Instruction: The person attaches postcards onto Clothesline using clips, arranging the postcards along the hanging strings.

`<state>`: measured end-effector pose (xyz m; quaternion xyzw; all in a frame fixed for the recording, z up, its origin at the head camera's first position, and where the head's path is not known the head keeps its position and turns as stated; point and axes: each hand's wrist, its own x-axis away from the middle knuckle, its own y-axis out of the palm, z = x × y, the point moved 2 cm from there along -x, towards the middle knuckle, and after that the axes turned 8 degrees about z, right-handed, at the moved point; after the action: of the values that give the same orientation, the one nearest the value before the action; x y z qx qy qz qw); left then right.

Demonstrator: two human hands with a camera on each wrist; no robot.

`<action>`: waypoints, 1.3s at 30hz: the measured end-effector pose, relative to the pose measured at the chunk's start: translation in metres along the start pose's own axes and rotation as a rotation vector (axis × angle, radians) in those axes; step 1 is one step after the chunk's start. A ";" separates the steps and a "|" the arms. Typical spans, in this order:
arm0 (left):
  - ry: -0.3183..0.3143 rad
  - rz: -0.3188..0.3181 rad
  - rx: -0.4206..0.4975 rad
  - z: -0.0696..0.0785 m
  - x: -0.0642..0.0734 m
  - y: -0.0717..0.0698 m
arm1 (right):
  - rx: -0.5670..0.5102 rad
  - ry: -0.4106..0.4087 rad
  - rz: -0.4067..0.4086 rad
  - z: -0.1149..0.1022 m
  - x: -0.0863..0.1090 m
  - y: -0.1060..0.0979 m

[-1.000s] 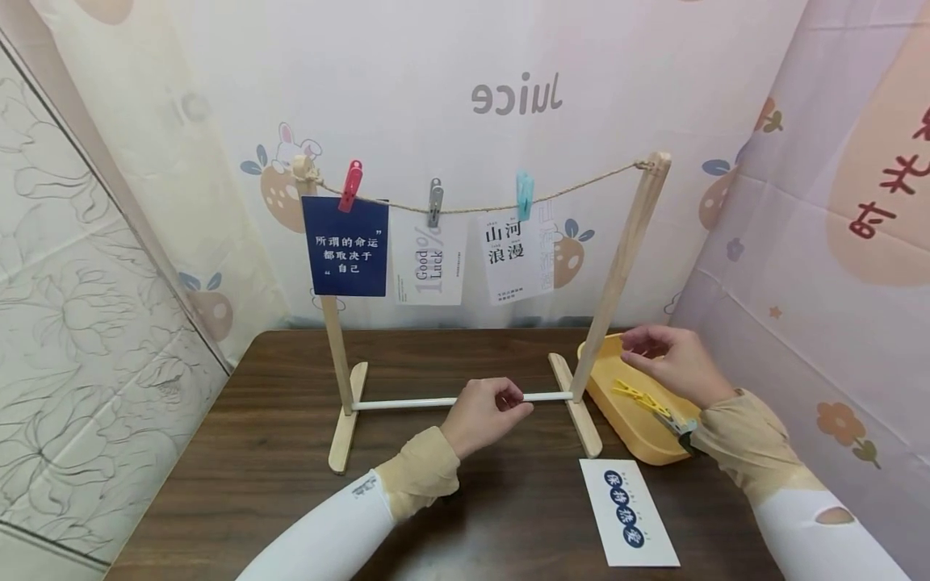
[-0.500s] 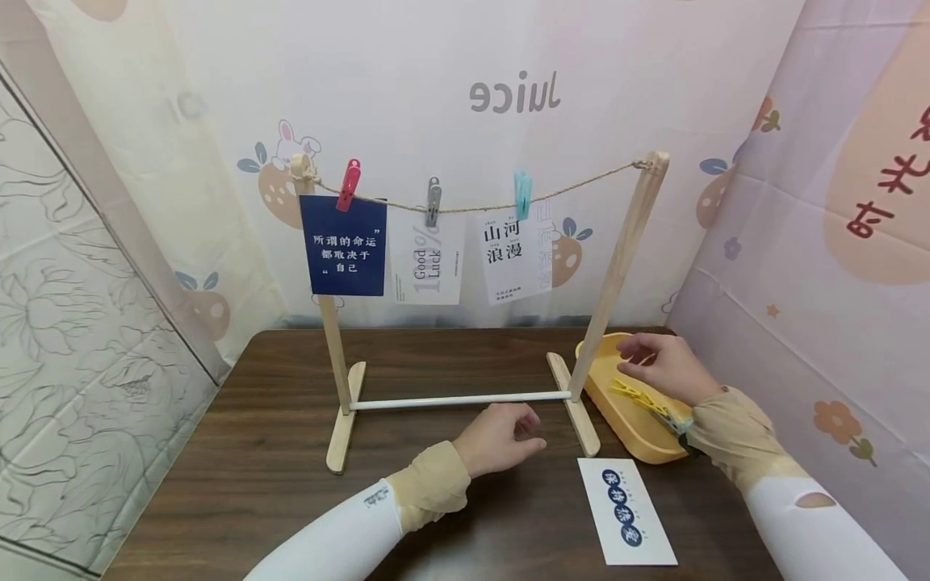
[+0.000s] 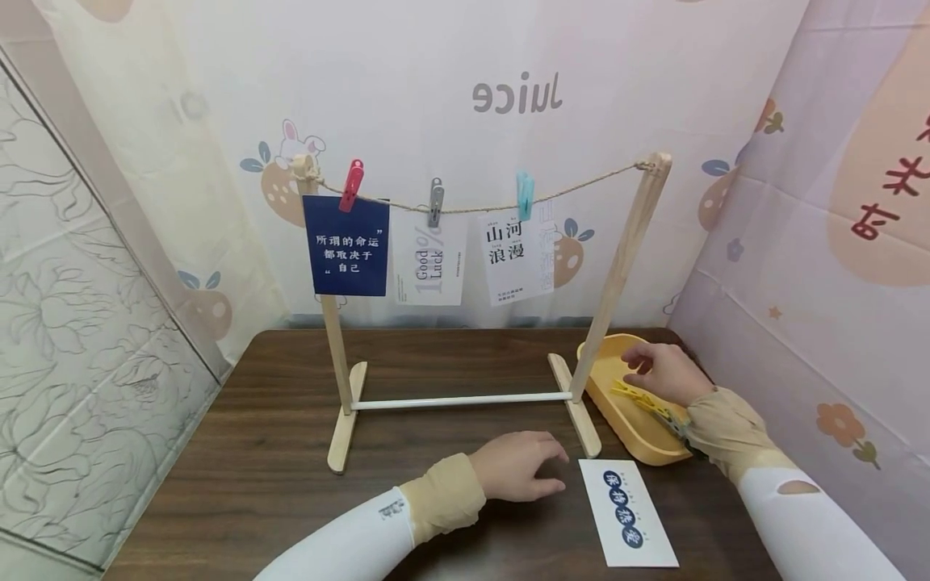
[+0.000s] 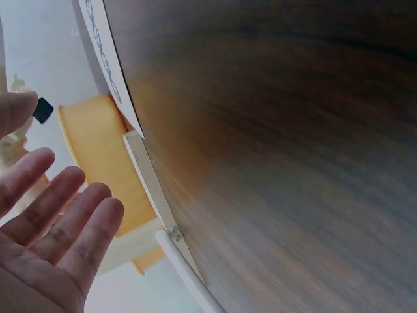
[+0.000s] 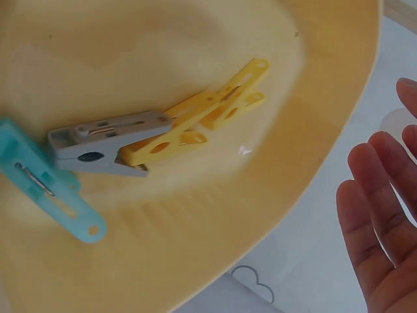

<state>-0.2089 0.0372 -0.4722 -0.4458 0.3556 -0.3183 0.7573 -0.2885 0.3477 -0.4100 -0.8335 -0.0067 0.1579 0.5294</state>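
Observation:
My left hand (image 3: 519,466) hovers over the table just left of a white card (image 3: 629,513) with blue round characters, fingers apart and holding nothing. Above the yellow tray (image 3: 635,450) is my right hand (image 3: 670,373), its fingers loosely bent and empty. In the right wrist view the tray holds a teal clothespin (image 5: 55,186), a grey clothespin (image 5: 107,140) and yellow clothespins (image 5: 172,130). On the rope of the wooden stand, a red clothespin (image 3: 352,186) holds a navy card (image 3: 347,246), a grey clothespin (image 3: 436,202) a white card (image 3: 429,262), and a light blue clothespin (image 3: 525,196) another card (image 3: 516,262).
The stand's right post (image 3: 621,270) rises beside the tray. A white rod (image 3: 461,400) joins its feet low over the brown table (image 3: 276,420). Printed curtains hang behind and to the right.
My left hand has moved from the white rod toward the front right, near the card, and its fingers have spread. The right hand has stayed over the tray, shifting slightly.

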 end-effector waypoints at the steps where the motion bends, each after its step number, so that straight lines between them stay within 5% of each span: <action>1: 0.018 -0.009 -0.008 0.002 -0.001 0.001 | 0.009 0.002 -0.009 0.001 0.000 0.001; 10: 0.139 -0.059 -0.098 0.016 -0.008 0.015 | 0.068 0.033 -0.082 0.015 -0.006 0.008; 17: 0.229 -0.149 -0.268 0.025 -0.008 0.026 | 0.130 0.014 -0.173 0.019 -0.013 0.013; 23: 0.268 -0.246 -0.286 0.031 -0.013 0.032 | 0.198 -0.001 -0.218 0.020 -0.020 0.014; 32: 0.204 -0.408 -0.286 0.042 -0.021 0.044 | 0.224 0.022 -0.311 0.020 -0.028 0.024; 39: 0.163 -0.457 -0.289 0.042 -0.020 0.048 | 0.275 0.033 -0.341 0.016 -0.030 0.029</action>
<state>-0.1774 0.0916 -0.4961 -0.5908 0.3473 -0.4613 0.5634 -0.3261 0.3438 -0.4345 -0.7428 -0.1173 0.0517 0.6571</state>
